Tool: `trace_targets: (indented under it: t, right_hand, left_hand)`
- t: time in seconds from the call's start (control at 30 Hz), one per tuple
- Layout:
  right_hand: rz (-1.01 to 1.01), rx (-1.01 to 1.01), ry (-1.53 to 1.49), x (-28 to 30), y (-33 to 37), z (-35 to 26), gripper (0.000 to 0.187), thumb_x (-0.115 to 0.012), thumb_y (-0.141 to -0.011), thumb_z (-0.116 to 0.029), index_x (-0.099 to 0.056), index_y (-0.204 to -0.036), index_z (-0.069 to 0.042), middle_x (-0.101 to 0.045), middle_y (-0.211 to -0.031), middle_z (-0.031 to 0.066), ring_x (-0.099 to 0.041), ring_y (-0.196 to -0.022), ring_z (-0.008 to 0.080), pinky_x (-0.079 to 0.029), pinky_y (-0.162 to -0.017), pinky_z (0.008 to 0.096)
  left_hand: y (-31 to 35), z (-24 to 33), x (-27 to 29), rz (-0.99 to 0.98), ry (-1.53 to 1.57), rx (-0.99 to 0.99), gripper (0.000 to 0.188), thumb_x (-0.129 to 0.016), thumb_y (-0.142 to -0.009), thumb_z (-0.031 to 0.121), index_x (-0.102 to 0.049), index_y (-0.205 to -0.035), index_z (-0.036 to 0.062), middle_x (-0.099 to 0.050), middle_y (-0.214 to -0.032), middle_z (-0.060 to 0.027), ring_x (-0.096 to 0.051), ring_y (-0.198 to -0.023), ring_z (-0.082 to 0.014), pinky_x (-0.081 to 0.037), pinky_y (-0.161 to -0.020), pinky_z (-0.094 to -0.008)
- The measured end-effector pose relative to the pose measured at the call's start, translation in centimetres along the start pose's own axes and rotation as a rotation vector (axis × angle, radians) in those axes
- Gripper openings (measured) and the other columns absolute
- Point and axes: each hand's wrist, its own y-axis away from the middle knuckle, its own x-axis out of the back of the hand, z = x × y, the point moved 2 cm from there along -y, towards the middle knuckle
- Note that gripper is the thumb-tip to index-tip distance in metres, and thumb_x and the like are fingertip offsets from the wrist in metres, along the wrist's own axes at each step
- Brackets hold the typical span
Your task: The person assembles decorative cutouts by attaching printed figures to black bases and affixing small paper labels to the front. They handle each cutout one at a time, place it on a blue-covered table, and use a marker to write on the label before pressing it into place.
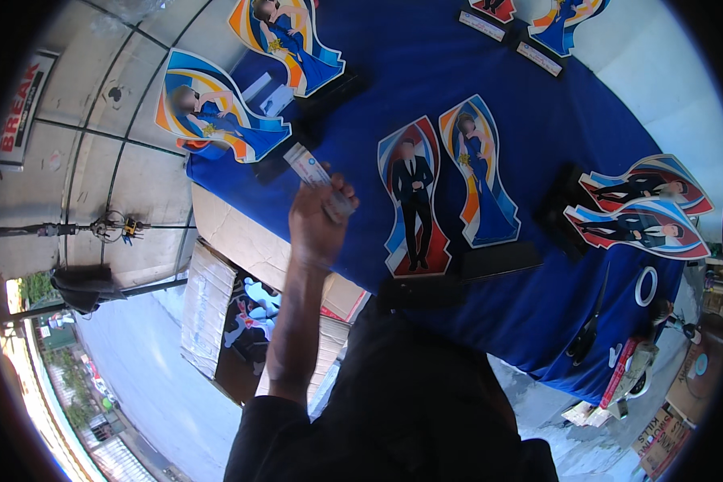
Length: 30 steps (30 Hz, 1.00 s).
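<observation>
My left hand (320,221) is closed on a small printed label strip (304,163), held over the left edge of the blue-covered table. Its fingers wrap round the lower end, so I cannot tell whether there is more than one strip. Just beyond the strip stands a cutout plaque (217,120) with a blue-gown figure, on a black base. To the right of the hand are a plaque with a dark-suited figure (410,189) and a plaque with a blue-gown figure (480,173), both with black bases at their near ends. My right hand is not in view.
More plaques (285,40) stand at the far left and far right. Two plaques (647,221) lean at the right edge, near a white tape roll (646,286) and dark-handled scissors (585,339). An open cardboard box (209,309) sits below the table's left edge.
</observation>
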Motion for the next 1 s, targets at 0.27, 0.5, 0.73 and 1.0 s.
trace_targets:
  t: [0.27,0.5,0.73,1.0]
  right_hand:
    - [-0.276,0.416,0.083,9.8,-1.6,-10.6,0.035,-0.055,-0.103,-0.027,-0.067,-0.121,0.0,-0.072,-0.108,0.0232,-0.072,-0.095,0.0353,-0.055,-0.087,0.0469]
    - [-0.495,0.418,-0.051,23.1,-7.0,-30.1,0.027,-0.062,-0.101,-0.023,-0.069,-0.117,-0.002,-0.073,-0.102,0.0189,-0.072,-0.089,0.0306,-0.055,-0.078,0.0388]
    - [0.015,0.868,-0.215,19.8,-20.4,-42.4,0.024,-0.078,-0.086,-0.011,-0.069,-0.105,-0.001,-0.065,-0.085,0.0103,-0.065,-0.07,0.0192,-0.049,-0.059,0.0307]
    - [-0.254,0.642,-0.391,16.5,-24.2,-43.1,0.019,-0.077,-0.089,-0.012,-0.069,-0.093,0.005,-0.066,-0.072,0.0083,-0.061,-0.066,0.0097,-0.047,-0.059,0.0267]
  left_hand:
    - [4.6,-2.6,-5.7,0.014,0.167,-0.003,0.042,-0.056,-0.096,0.001,-0.046,-0.135,0.0115,-0.062,-0.119,-0.0059,-0.06,-0.123,-0.0235,-0.055,-0.094,-0.0369]
    - [5.7,-4.8,-6.6,0.086,0.175,-0.065,0.035,-0.061,-0.098,0.001,-0.051,-0.131,0.0065,-0.066,-0.121,-0.0109,-0.064,-0.118,-0.0246,-0.054,-0.101,-0.0408]
    - [6.1,-5.6,-7.3,0.094,0.107,-0.099,0.026,-0.058,-0.1,0.002,-0.054,-0.126,0.0046,-0.068,-0.116,-0.0117,-0.068,-0.102,-0.0202,-0.055,-0.094,-0.0361]
    - [5.4,-4.9,-7.2,0.113,0.112,-0.114,0.018,-0.058,-0.102,0.007,-0.057,-0.12,0.0038,-0.07,-0.113,-0.0105,-0.068,-0.096,-0.0166,-0.054,-0.088,-0.0326]
